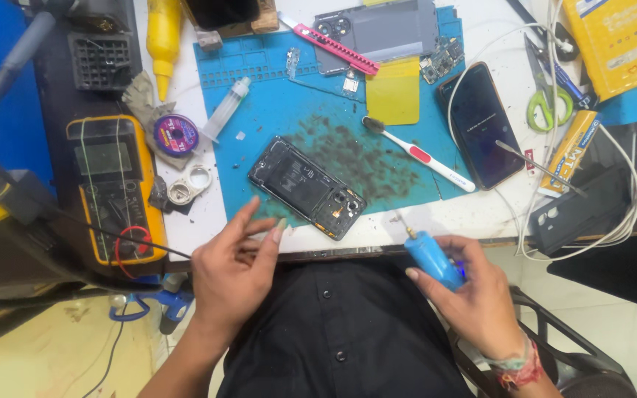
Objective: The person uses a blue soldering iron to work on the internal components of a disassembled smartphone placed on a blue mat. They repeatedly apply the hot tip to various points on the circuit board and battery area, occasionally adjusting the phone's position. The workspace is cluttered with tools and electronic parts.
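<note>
your right hand grips blue electric screwdriver | your left hand loose, holding nothing, near opened phone | blue mat

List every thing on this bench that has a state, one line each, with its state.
Opened phone: back cover off, insides exposed, flat on the blue mat.
Second phone: screen lit, face up.
Multimeter: display blank.
Blue rotary tool: gripped in right hand, tip up.
Left hand: empty, fingers curled.
Toothbrush: lying on the mat.
Green scissors: closed.
</note>
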